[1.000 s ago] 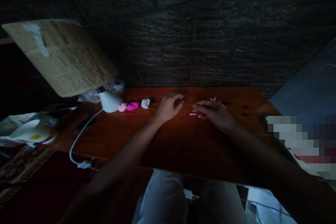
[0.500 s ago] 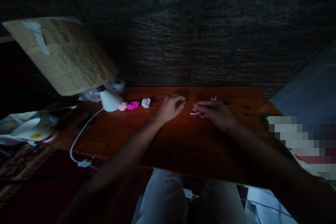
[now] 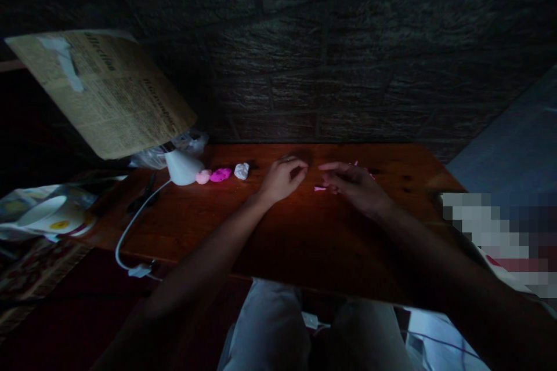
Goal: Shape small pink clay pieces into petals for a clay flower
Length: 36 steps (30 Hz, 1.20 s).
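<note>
My left hand (image 3: 282, 178) rests low over the wooden table (image 3: 287, 232), a ring on one finger. Its thumb and forefinger curl together in a pinch; anything between them is too small to make out. To its right, my right hand (image 3: 354, 185) hovers with thumb and forefinger apart and nothing visible between them. Close under its fingertips lies a small pink piece (image 3: 319, 188), apparently modelling clay. Another pink bit (image 3: 355, 163) shows behind that hand, partly hidden. Left of my left hand sit a white lump (image 3: 242, 171), a magenta lump (image 3: 221, 174) and a pale pink lump (image 3: 203, 176).
A lamp with a newsprint shade (image 3: 113, 93) and white base (image 3: 183, 167) stands at the table's left end. Its white cord (image 3: 118, 243) hangs over the front edge. Dark scissors (image 3: 143, 200) lie beside it. A white cup (image 3: 54, 215) is far left. A stone wall (image 3: 287, 69) rises behind.
My right thumb and forefinger have parted from a pinch, and that hand has shifted slightly. My left hand has stayed where it was.
</note>
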Tool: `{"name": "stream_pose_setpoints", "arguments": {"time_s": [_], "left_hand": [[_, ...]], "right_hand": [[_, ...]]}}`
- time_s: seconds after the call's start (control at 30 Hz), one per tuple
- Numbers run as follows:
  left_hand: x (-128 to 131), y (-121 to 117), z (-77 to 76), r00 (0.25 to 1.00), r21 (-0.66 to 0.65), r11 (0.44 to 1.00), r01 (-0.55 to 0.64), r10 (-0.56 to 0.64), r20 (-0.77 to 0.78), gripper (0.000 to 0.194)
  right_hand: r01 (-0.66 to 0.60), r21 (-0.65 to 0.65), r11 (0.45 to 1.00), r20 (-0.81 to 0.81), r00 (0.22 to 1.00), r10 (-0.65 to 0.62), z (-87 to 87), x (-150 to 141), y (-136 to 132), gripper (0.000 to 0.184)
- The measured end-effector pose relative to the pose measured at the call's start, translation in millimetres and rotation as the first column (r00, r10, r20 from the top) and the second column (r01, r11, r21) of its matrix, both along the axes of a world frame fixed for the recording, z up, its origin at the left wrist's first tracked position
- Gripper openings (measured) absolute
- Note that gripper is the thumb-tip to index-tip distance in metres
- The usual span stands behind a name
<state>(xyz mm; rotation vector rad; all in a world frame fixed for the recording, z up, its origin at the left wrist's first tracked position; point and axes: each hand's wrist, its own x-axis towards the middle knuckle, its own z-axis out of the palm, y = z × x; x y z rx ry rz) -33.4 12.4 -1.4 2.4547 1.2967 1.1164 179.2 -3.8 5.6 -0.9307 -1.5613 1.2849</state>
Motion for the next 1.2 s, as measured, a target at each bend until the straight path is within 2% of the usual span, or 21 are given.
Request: {"name": "stream_pose_setpoints", "arguments": {"time_s": [0.23,0.43,0.63,0.77,1.03,1.2], "left_hand": [[1,-1,-1.1,1.000,0.000,1.000,0.007,-0.007,0.003,0.019],[4,-3,-0.1,0.999,-0.006,1.000,0.020,-0.020,0.049,0.017],[14,-11,2.0,0.977,0.011,0.992,0.124,-0.124,0.174,0.010],[20,-16,2.5,0.955,0.012,0.982,0.187,-0.185,0.233,0.012],[21,-17,0.9,0.936,0.000,0.971,0.239,-0.231,0.266,0.020],[28,-15,-7.8,0.915,0.092,0.970,0.226,-0.244,0.321,0.012]], "right_hand": [[0.003,-0.029,1.000,0.037,0.999,-0.002,0.1,0,-2,0.018],[0.005,-0.080,0.997,0.052,0.999,-0.001,2.9,0,-5,0.028],[0.006,-0.061,0.998,0.021,1.000,-0.005,-0.2,-2,-3,0.027],[0.033,-0.031,0.999,-0.012,0.999,-0.033,-6.2,-2,2,0.033],[0.000,-0.223,0.975,-0.146,0.989,-0.034,-3.6,-4,0,0.032],[-0.098,-0.300,0.949,-0.255,0.967,0.019,-6.2,-8,-3,0.034]]}}
